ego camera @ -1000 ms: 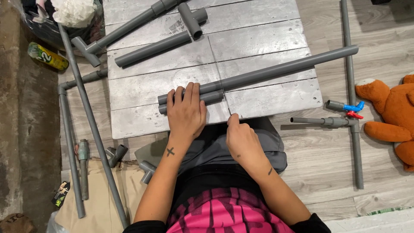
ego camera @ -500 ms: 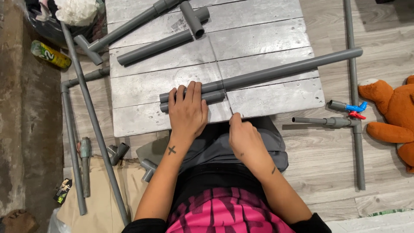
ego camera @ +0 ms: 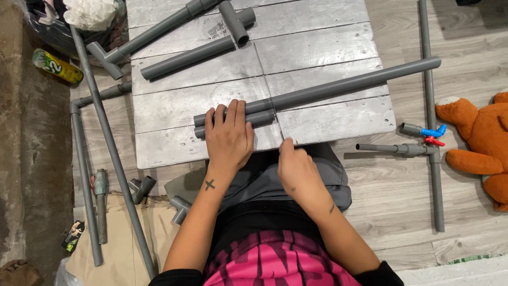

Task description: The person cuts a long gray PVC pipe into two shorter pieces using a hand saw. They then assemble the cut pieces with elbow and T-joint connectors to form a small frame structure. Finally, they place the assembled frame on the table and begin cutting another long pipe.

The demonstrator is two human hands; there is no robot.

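I sit at a low silvery plank table [ego camera: 174, 106]. My left hand [ego camera: 228, 140] lies palm down across two grey pipes near the front edge and holds them down. One is a long pipe [ego camera: 344, 85] that runs up to the right past the table's edge. The other is a short pipe [ego camera: 263, 119] just in front of it. My right hand [ego camera: 297, 172] rests at the table's front edge over my lap, fingers curled under. Whether it holds anything is hidden.
More grey pipes with T-fittings [ego camera: 185, 55] lie at the table's back. Long pipes [ego camera: 106, 143] and elbows lie on the floor at left, beside a green can [ego camera: 55, 66]. At right are an upright-running pipe [ego camera: 431, 106], a valve piece with blue and red handles [ego camera: 428, 132] and an orange stuffed toy [ego camera: 476, 132].
The view has shifted slightly. Both hands and the pipes stay where they were.
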